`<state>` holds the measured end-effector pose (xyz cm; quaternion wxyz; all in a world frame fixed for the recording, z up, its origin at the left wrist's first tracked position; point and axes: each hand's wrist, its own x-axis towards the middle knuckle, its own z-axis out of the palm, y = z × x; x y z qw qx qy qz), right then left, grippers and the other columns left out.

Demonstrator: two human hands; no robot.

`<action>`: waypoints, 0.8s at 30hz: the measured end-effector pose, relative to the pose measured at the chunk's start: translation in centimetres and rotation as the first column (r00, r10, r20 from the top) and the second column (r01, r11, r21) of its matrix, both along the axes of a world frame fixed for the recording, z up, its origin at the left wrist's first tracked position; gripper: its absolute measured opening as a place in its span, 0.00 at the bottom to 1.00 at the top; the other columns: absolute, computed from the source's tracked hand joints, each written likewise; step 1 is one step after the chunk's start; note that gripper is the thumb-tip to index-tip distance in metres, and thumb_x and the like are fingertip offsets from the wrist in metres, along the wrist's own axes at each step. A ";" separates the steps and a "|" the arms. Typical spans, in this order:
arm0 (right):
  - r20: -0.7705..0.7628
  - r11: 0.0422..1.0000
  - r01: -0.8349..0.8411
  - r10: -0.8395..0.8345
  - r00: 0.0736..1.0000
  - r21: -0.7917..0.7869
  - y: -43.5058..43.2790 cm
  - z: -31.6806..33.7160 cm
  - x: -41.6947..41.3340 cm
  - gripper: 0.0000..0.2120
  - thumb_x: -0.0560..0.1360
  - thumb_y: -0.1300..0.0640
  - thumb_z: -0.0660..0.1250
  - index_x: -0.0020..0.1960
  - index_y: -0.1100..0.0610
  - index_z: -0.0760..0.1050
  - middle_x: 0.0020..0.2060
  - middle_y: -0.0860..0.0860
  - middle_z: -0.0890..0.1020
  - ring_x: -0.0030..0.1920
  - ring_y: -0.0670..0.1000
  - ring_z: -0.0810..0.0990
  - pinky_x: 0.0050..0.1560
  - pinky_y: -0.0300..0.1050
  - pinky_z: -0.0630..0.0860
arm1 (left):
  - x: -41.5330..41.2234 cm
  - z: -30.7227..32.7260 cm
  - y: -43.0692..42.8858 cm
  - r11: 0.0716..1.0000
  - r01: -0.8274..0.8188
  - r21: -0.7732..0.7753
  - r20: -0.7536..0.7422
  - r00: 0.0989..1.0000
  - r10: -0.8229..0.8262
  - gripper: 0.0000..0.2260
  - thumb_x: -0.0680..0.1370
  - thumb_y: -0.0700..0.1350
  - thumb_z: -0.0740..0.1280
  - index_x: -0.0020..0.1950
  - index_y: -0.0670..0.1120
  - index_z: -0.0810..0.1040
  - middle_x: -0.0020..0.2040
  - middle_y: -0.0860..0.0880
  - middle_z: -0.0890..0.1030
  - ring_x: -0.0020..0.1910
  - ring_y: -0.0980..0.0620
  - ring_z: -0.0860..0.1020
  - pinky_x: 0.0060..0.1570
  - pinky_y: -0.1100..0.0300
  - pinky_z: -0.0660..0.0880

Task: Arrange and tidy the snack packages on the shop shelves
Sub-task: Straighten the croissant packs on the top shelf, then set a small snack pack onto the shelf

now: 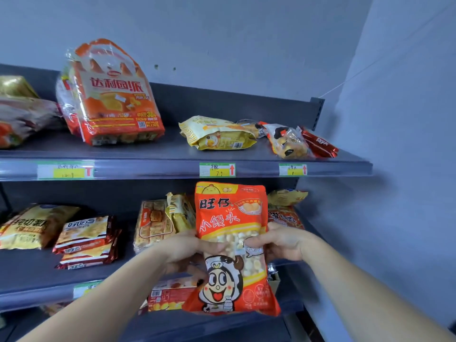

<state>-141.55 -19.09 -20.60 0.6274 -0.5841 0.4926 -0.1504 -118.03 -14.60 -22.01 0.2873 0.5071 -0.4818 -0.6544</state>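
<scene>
Two bare hands hold one red bag (232, 218) upright in front of the shelves. The left hand (183, 250) grips the bag's left edge at mid-height, its thumb lying across the clear window where small pale puffs show. The right hand (281, 240) grips the right edge at the same height, fingers curled onto the front. The bag is off the shelves, its top just under the front lip of the upper shelf (172, 154) and its bottom reaching below the lip of the lower shelf (32, 275). A cartoon face fills its lower half.

Directly above the red bag, a price tag (217, 169) with a red arrow sits on the upper shelf's lip, and a yellow bag (217, 134) lies flat on that shelf. Up and to the right of the red bag lie a clear packet (288, 141) with a dark cartoon face and, touching it, dark red packets (320, 143). Up and far to the left stands a big orange pack (113, 95), leaning back.

Just left of the red bag, behind the left hand, cracker packs (153, 223) stand on edge. Further left lie stacked red-and-white packs (86, 240) and, beyond them, a gold bag (32, 225). Behind the red bag's right edge an orange packet (283, 217) peeks out. Below the left hand, partly hidden by the bag, is a red box (167, 294); what it rests on I cannot tell.
</scene>
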 end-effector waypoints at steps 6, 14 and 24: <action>0.047 0.995 0.051 -0.047 0.998 -0.083 2.6 2.9 -1.8 0.22 0.65 0.59 0.74 0.58 0.55 0.78 0.55 0.53 0.84 0.53 0.54 0.83 0.55 0.53 0.79 | -1.4 3.2 1.5 0.995 0.040 -0.090 -0.005 0.999 -0.040 0.13 0.73 0.41 0.73 0.55 0.44 0.77 0.50 0.43 0.85 0.49 0.43 0.83 0.49 0.46 0.81; 0.251 0.946 0.237 -0.180 0.951 -0.220 1.1 7.4 -4.2 0.41 0.50 0.44 0.84 0.60 0.56 0.77 0.56 0.55 0.83 0.56 0.56 0.82 0.56 0.54 0.78 | -4.8 8.1 -0.7 0.949 -0.142 -0.282 -0.112 0.987 0.114 0.14 0.71 0.39 0.75 0.54 0.42 0.77 0.40 0.47 0.85 0.36 0.49 0.84 0.33 0.54 0.82; 0.508 0.690 0.680 -0.505 0.698 -0.249 -7.8 12.8 -7.6 0.17 0.76 0.41 0.65 0.48 0.55 0.79 0.41 0.52 0.86 0.39 0.50 0.85 0.37 0.44 0.78 | -9.8 14.2 -8.9 0.849 -0.373 -0.374 -0.247 0.922 0.297 0.12 0.70 0.40 0.76 0.50 0.43 0.77 0.41 0.45 0.84 0.36 0.47 0.83 0.30 0.56 0.79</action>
